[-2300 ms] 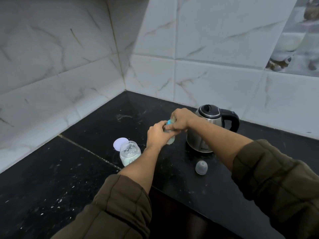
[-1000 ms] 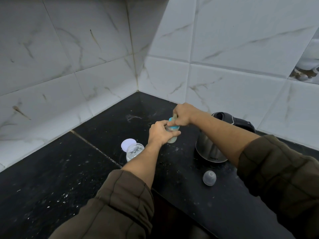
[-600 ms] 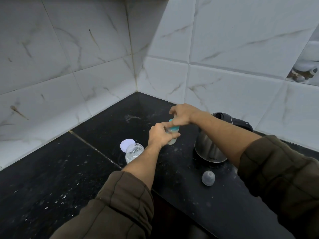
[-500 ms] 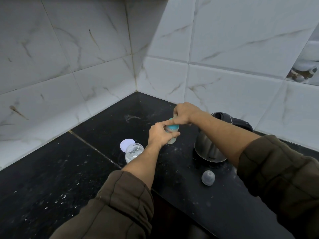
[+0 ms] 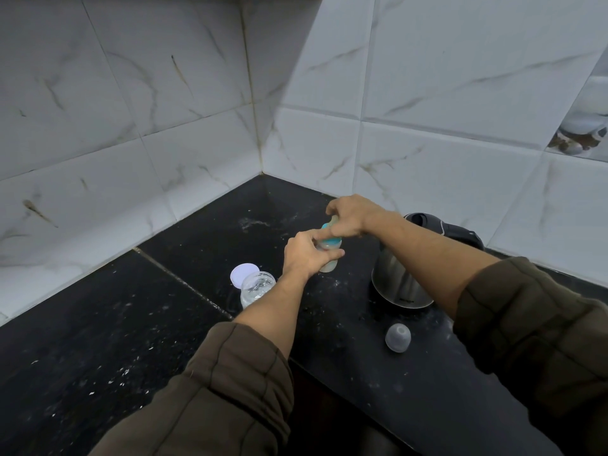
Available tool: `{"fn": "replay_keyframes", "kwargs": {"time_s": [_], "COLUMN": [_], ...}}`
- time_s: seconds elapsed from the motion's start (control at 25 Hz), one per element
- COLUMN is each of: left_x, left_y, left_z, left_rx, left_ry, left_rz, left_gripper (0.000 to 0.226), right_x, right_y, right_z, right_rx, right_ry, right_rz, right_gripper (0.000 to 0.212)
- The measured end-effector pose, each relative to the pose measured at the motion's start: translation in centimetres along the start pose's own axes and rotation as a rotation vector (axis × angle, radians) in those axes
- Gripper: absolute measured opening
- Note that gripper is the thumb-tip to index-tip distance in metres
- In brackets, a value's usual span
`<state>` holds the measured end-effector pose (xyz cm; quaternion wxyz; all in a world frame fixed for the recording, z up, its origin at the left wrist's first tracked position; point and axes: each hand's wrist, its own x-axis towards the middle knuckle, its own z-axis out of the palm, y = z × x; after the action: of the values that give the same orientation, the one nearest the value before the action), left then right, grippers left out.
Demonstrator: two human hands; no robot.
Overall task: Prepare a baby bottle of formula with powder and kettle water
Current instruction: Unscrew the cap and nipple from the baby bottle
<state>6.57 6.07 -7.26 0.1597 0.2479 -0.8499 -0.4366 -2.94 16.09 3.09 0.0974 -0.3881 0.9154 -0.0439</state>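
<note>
**Both hands on the bottle at mid-frame**

The baby bottle point(image 5: 329, 266) stood upright just above the centre of the frame, its base at or close to the black bench point(image 5: 131, 324) – contact could not be made out. Pale liquid showed through its lower part. The left hand point(image 5: 304, 255) gripped its body, with the fingers point(image 5: 333, 253) curled round the front. Over it, the right hand point(image 5: 348, 215) came in from the right, and its fingers point(image 5: 336, 229) pinched the teal collar point(image 5: 332, 241) at the bottle's top. The teat above the collar was mostly hidden by that hand.

Right of the bottle and near it stood the steel kettle point(image 5: 399, 284), upright on the bench, its black lid and handle partly covered by the right forearm that crossed in front of it. Below the kettle, toward the lower right, a small clear dome cap point(image 5: 398, 337) sat by itself on the bench, apart from both.

Left of the bottle, beside the left wrist, was a clear jar point(image 5: 256, 287) with its mouth open; what it held could not be told. A round white lid point(image 5: 241, 274) lay flat just behind it, touching or nearly so.

Pale specks dotted the bench around these things. Dark olive sleeves – the left point(image 5: 214, 390) at bottom centre, the right point(image 5: 533, 340) at the right edge – were pushed up to mid-forearm. White marbled wall tiles point(image 5: 164, 93) filled the upper half, meeting in a corner at upper centre.
</note>
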Motion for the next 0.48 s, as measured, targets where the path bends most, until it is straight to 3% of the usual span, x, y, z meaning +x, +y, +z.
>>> {"fn": "replay_keyframes", "kwargs": {"time_s": [0.08,0.2,0.36,0.48], "left_x": [-0.02,-0.05,-0.3,-0.3], "left_y": [0.04,-0.04,-0.26,-0.14], "left_z": [-0.03,0.06,0.31,0.33], "left_rx": [0.002,0.032,0.038,0.034], "left_ry": [0.006,-0.004,-0.019,-0.016], "left_rz": [0.007,0.021,0.018,0.012], "left_gripper": [0.056,0.05,0.053,0.051], "right_x": [-0.15,-0.1,-0.33,-0.56], "right_y": [-0.05,0.22,0.2,-0.08], "right_z": [-0.17,0.0,-0.06,-0.26], "right_rx": [0.023,0.016,-0.081,-0.062], "right_ry": [0.014,-0.041,-0.088,-0.058], "right_rz": [0.032,-0.065,-0.188,-0.18], "right_gripper": [0.051,0.032,0.041,0.057]}}
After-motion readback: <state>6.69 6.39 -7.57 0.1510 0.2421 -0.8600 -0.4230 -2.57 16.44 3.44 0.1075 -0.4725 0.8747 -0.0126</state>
